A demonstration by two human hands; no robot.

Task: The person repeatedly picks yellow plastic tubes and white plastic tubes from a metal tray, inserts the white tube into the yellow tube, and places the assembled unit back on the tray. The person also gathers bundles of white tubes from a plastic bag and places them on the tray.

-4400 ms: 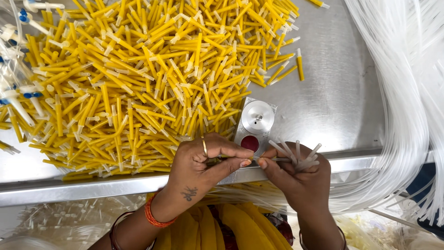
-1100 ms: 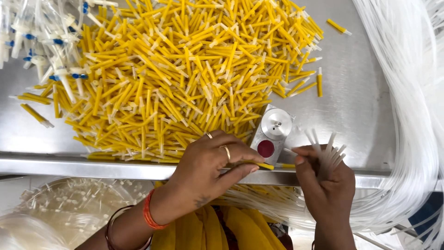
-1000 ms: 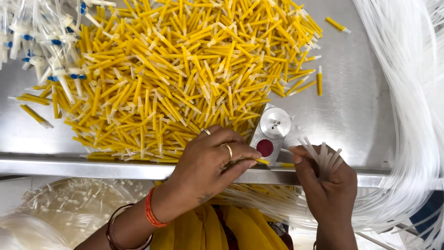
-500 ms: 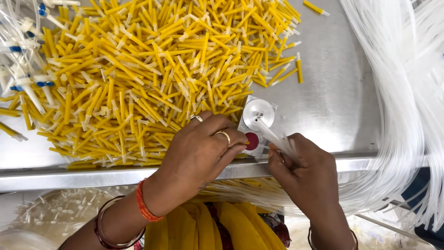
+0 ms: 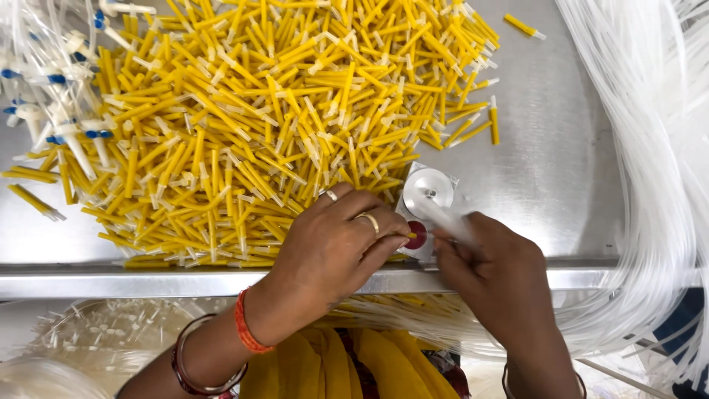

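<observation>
- The left hand (image 5: 336, 247) lies palm down at the near edge of the yellow pile (image 5: 273, 125), fingers curled shut. A yellow tip shows just past its fingertips, so it seems to pinch one yellow piece (image 5: 411, 235), though most of that piece is hidden.
- The right hand (image 5: 498, 277) is closed round a bunch of clear tubes (image 5: 452, 219), which stick out far-left towards the round metal fixture (image 5: 428, 193) with its red button (image 5: 417, 235). The bunch is blurred; how many tubes, I cannot tell.
- The two hands meet just near of the fixture, by the near rim of the steel table (image 5: 561, 170).
- Judging by looks, the yellow pieces are light, stiff, slim plastic, smooth and apt to roll; best pinched at mid-length between thumb and forefinger.
- The tubes look soft, limp and slippery; hold them close to the ends so that the tips stay steady.
- More white tubing (image 5: 650, 148) hangs in a thick sheaf on the right; blue-capped parts (image 5: 52, 111) lie far left.
</observation>
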